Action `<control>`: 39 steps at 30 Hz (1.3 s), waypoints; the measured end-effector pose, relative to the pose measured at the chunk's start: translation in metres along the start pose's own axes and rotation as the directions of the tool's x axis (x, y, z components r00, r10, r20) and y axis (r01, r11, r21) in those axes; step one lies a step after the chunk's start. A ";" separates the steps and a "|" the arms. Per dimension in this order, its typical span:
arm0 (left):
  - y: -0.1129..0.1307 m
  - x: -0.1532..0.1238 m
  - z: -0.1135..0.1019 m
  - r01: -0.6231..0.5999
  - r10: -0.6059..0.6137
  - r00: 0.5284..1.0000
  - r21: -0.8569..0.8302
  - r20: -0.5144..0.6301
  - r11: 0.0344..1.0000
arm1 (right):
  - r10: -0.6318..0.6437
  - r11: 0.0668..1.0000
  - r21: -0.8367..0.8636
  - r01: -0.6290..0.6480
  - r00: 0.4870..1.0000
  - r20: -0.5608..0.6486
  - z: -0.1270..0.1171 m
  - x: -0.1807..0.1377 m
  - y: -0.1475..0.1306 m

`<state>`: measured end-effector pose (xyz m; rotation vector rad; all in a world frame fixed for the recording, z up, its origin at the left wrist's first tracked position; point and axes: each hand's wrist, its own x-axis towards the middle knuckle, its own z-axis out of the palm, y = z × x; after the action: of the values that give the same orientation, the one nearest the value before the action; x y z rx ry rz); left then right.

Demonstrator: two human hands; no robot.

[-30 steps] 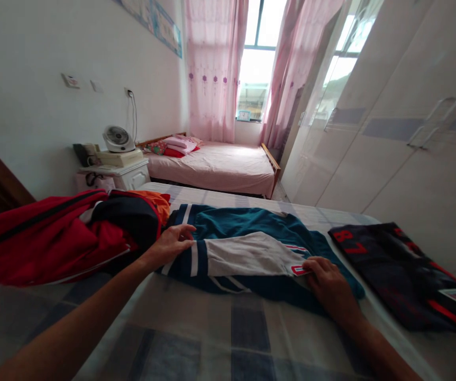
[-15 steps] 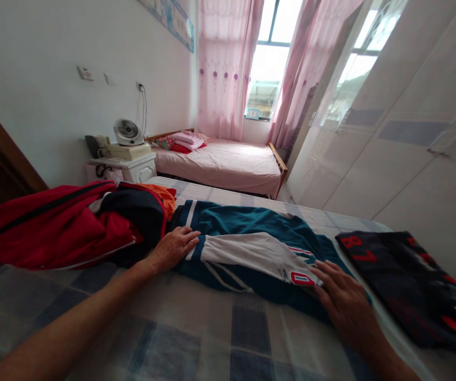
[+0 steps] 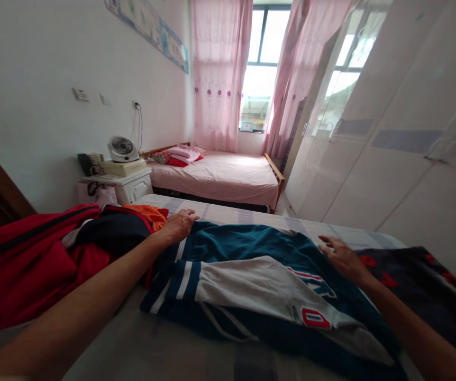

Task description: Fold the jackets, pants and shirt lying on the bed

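A teal sweatshirt (image 3: 244,238) lies spread on the bed in front of me, one grey sleeve (image 3: 236,280) folded across its body. The sleeve has a teal cuff with white stripes and a red-edged patch. My left hand (image 3: 178,226) is over the far left corner by the striped hem, fingers stretched out, holding nothing visible. At the far right edge of the sweatshirt is my right hand (image 3: 341,256), its fingers apart and nothing between them. Whether either hand touches the cloth I cannot tell.
A heap of red clothing (image 3: 41,264) with navy and orange pieces lies at left. On the right is a folded black garment (image 3: 418,286) with red figures. Beyond stand a nightstand (image 3: 135,185) with a fan (image 3: 122,148), a pink bed (image 3: 228,172) and white wardrobes (image 3: 386,106).
Both hands have left the folded sleeve and moved to the sweatshirt's far edge, left and right. The sweatshirt appears nearer and lower in view. My head view has tilted up slightly.
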<state>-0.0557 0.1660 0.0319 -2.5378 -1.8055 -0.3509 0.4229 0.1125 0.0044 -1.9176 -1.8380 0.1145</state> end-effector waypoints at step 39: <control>-0.005 -0.069 0.013 -0.234 0.257 0.964 0.244 -0.066 0.941 | -0.127 0.974 0.191 0.122 0.992 0.014 -0.005 -0.081 0.007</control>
<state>-0.0792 0.1048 0.0059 -2.4913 -1.3825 -0.2347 0.4238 0.0337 -0.0150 -1.6747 -1.8862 0.2643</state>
